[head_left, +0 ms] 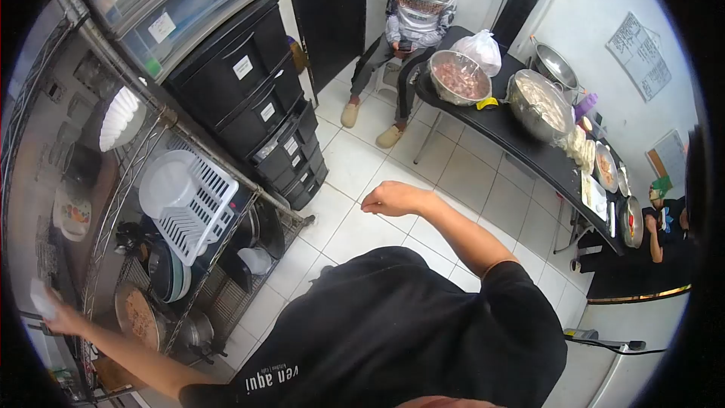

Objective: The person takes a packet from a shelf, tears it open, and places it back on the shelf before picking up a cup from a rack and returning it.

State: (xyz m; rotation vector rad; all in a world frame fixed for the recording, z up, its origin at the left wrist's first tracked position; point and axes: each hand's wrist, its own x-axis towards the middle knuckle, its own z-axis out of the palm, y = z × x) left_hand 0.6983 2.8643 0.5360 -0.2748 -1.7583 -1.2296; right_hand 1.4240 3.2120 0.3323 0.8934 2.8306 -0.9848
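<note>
At the far left, my left hand (pixel 69 323) reaches out beside the wire shelf rack and is closed around a small white item (pixel 43 301), which is blurred. A pan of brown food (pixel 140 317) sits on the rack just right of that forearm. My right hand (pixel 396 200) hangs over the tiled floor in front of my body, its fingers curled together and no object showing in them. A white dish rack (pixel 198 215) with a white round lid (pixel 168 181) rests on the shelf between my two hands.
Black drawers (pixel 240 75) stand past the rack. A person (pixel 421 11) sits holding a phone near a black table (pixel 495 125), which bears a bowl of meat (pixel 459 79) and a large pot (pixel 540 108). Another person (pixel 658 219) is at the table's right end.
</note>
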